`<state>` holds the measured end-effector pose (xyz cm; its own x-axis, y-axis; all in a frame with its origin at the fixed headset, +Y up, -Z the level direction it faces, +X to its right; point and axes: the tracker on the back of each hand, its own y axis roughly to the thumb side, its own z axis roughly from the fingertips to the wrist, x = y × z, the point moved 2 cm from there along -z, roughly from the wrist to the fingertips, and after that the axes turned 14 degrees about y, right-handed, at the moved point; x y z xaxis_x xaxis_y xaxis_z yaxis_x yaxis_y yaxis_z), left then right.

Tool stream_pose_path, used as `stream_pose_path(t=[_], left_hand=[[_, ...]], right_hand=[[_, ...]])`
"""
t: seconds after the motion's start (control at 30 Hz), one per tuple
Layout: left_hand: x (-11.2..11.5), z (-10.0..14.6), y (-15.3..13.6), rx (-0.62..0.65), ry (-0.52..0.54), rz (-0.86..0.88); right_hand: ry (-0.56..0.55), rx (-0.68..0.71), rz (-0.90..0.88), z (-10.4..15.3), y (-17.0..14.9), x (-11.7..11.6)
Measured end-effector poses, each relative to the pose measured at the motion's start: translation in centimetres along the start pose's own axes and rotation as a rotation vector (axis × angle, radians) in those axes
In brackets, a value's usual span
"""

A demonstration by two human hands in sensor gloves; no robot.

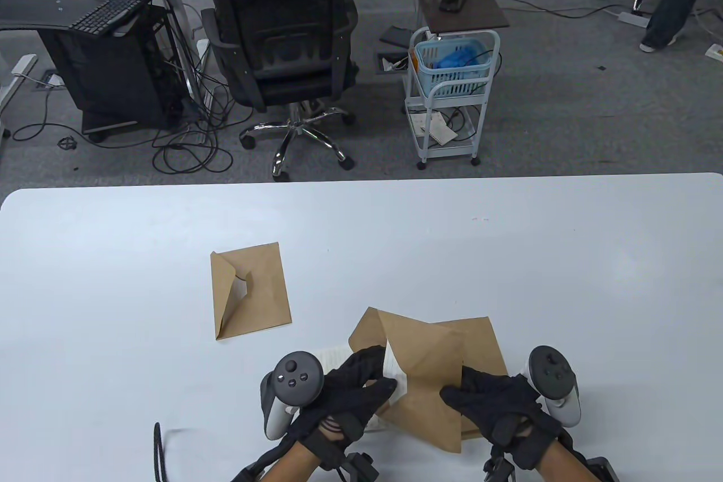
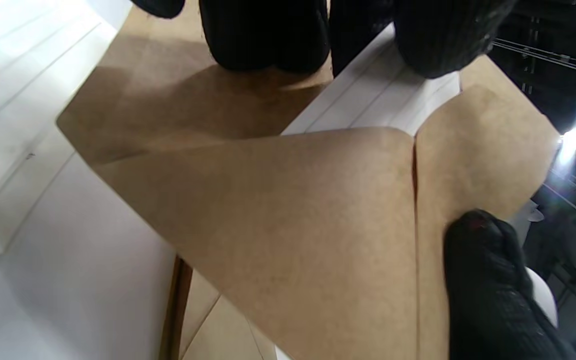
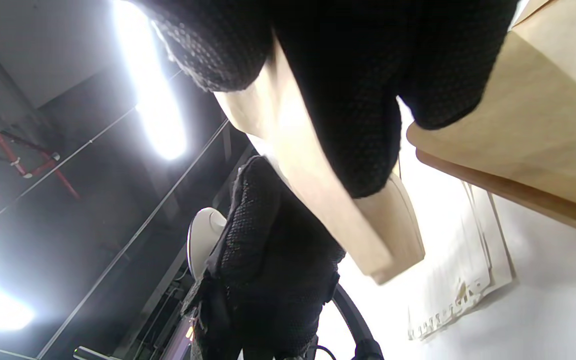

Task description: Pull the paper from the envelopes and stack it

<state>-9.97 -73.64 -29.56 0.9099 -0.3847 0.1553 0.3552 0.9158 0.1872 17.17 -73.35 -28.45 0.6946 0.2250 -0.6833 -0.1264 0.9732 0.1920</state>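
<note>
Both hands hold a brown envelope (image 1: 435, 369) with its flap open, just above the table near the front edge. My left hand (image 1: 384, 383) pinches the white folded paper (image 1: 396, 373) that sticks out of the envelope's mouth. My right hand (image 1: 458, 390) grips the envelope's right part. In the left wrist view the paper (image 2: 383, 100) shows under my fingers (image 2: 268, 35), partly out of the envelope (image 2: 318, 225). A stack of white paper (image 1: 333, 356) lies on the table under my left hand, and it also shows in the right wrist view (image 3: 460, 260).
A second brown envelope (image 1: 248, 290) lies flat with its flap open, left of centre on the white table (image 1: 508, 256). More brown envelope (image 1: 483, 428) lies under the held one. A black strap (image 1: 160, 448) lies at the front left.
</note>
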Motion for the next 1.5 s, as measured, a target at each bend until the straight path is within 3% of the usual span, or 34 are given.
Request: stream_pose_path(t=[0.4, 0.63, 0.73, 0.87, 0.97, 1.13, 1.5], left_hand=[[-1.1, -0.4, -0.1, 0.033, 0.087, -0.131], [-3.1, -0.7, -0.9, 0.017, 0.136, -0.202], [-4.7, -1.0, -0.8, 0.0, 0.158, -0.228], [-8.1, -0.9, -0.6, 0.014, 0.269, -0.292], [-10.3, -0.6, -1.8, -0.027, 0.336, -0.272], [-12.1, -0.2, -3.6, -0.111, 0.372, -0.237], [-12.4, -0.4, -5.4, -0.186, 0.335, -0.386]], right_hand=[[-0.069, -0.021, 0.076, 0.0, 0.1, 0.0], [-0.11, -0.048, 0.098, 0.7, 0.0, 1.1], [-0.127, -0.043, 0.117, 1.1, 0.2, 1.7], [-0.173, -0.022, 0.11, 1.8, 0.8, 2.8], [-0.212, -0.013, 0.103, 2.4, 1.0, 3.7], [-0.281, -0.011, 0.083, 3.3, 0.9, 5.3], [-0.391, -0.028, 0.041, 4.8, 0.4, 7.4]])
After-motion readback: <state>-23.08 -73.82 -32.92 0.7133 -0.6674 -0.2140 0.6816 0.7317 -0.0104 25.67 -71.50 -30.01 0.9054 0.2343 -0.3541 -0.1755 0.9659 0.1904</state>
